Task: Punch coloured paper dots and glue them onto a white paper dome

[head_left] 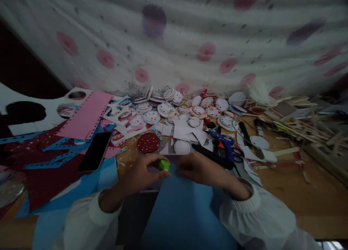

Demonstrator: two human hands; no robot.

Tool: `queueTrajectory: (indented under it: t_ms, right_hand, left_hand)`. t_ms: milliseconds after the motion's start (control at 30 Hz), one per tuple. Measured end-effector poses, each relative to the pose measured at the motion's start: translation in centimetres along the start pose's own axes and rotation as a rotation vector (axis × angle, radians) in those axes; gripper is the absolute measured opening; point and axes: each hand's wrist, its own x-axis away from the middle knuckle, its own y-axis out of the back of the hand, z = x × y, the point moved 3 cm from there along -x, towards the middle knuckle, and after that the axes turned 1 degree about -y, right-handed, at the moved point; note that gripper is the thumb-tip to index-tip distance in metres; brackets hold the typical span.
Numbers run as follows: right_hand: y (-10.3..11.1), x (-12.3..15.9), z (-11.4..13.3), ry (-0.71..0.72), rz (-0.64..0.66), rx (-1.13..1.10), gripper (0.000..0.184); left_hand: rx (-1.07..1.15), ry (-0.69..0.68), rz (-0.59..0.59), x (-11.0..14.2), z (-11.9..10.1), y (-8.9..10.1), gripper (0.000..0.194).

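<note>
Head view: held over a paper-strewn bench (296, 197), a small green piece (164, 164) with a pale lower edge, just to the right of the dark red dotted disc (148, 142) and on its near side. Around the green piece, the grip of the left hand (143, 172), thumb and fingers closed to its width. Farther right of the disc, also on the near side, the right hand (203, 170), fingers curled and blurred; impossible to make out whether empty or holding something.

Nearest of all, to the disc's lower right, a broad light blue expanse (179, 213), paper or cloth unclear. Left of the disc, a black phone (95, 152) lying aslant; farther left and beyond, a pink sheet (84, 116) edged with dots. Just right of the disc, a white round piece (182, 147); well to the right, a blue-and-orange tool (230, 146) and, farther still, heaped wooden sticks (323, 136). Beyond the disc, crowded stacks of spotted round pieces (165, 109), backed by a white curtain (174, 61) printed with pink and purple flowers.
</note>
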Motion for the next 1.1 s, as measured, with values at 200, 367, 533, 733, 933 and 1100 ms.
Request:
queueTrajectory:
  t_ms: [200,367,533,733,933,1100]
  right_hand:
    - [-0.3,0.5,-0.5,-0.124,0.025,-0.139,0.020]
    - [-0.1,0.5,0.1,-0.113,0.014,-0.152,0.020]
    - [0.1,0.6,0.4,-0.112,-0.015,-0.096,0.018]
    - [-0.5,0.5,0.5,-0.091,-0.055,-0.012,0.016]
    - [-1.0,0.5,0.3,-0.075,-0.098,0.047,0.016]
    - [-1.1,0.6,0.3,-0.066,-0.104,0.012,0.016]
  left_hand:
    - [0.075,0.044,0.054,0.3,0.0,0.8,0.036]
    - [0.101,0.025,0.109,0.2,-0.4,0.6,0.032]
    - [0.127,0.026,0.140,0.3,-0.6,0.5,0.030]
    - [-0.040,0.067,0.082,0.8,-0.8,0.1,0.041]
    - [-0.037,0.086,0.043,0.7,-1.1,-0.7,0.042]
    - [0.095,0.113,0.054,0.4,-0.8,-1.0,0.036]
